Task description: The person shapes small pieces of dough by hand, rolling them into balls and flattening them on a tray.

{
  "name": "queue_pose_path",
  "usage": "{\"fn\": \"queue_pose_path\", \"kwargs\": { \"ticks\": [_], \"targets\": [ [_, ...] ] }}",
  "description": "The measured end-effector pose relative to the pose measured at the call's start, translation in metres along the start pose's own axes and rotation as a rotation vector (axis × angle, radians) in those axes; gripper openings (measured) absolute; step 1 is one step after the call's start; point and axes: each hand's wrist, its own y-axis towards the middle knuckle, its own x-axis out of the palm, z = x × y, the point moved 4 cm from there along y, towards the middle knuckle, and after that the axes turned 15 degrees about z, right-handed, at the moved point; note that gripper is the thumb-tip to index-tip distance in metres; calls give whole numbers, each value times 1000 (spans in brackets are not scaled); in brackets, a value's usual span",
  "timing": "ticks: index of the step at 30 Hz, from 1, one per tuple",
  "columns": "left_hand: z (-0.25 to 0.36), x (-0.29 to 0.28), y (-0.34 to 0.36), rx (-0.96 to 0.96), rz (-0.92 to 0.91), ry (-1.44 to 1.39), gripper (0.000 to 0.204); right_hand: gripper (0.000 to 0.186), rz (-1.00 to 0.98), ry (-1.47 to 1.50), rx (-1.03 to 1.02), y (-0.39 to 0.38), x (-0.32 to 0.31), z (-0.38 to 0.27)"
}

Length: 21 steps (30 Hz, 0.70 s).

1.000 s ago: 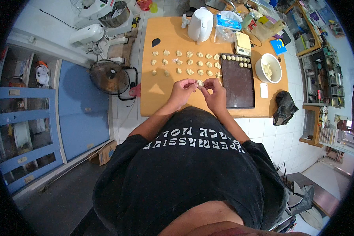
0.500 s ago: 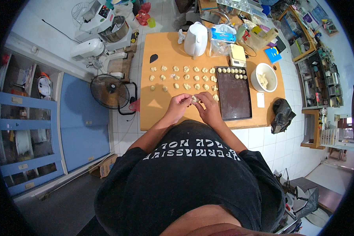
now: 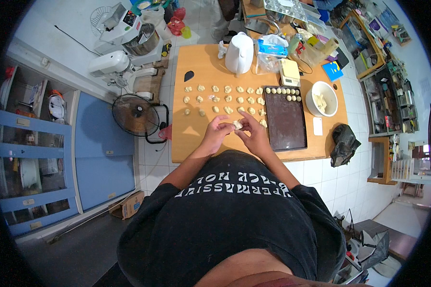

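A pale piece of dough [image 3: 237, 124] is pinched between my left hand [image 3: 215, 134] and my right hand [image 3: 252, 135], near the front of the wooden table [image 3: 196, 146]. Beyond my hands lie rows of small irregular dough pieces [image 3: 228, 99]. Just right of them is a dark baking tray [image 3: 285, 126], with several smooth round dough balls [image 3: 279, 90] at its back end. Right of the tray stands a white bowl [image 3: 334, 99] with pale dough in it.
A white kettle [image 3: 239, 53], tissue pack [image 3: 273, 46] and scale [image 3: 289, 73] stand at the back. A black bag [image 3: 344, 143] sits at the right edge. A fan [image 3: 129, 115] and mixers [image 3: 111, 66] are on the left, beside blue cabinets [image 3: 100, 167].
The view has shifted, so the table sits lower in the picture. My hands still hold the dough, but their fingers have moved, leaving more of the piece showing between them.
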Motion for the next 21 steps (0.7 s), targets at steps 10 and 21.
{"fn": "queue_pose_path", "kwargs": {
  "ticks": [10,21],
  "targets": [
    [4,4,-5,307,-24,254,64,30,-137,221,588,-12,6,49],
    [15,6,-11,173,-7,27,81,15,90,361,544,-13,0,48]
  ]
}}
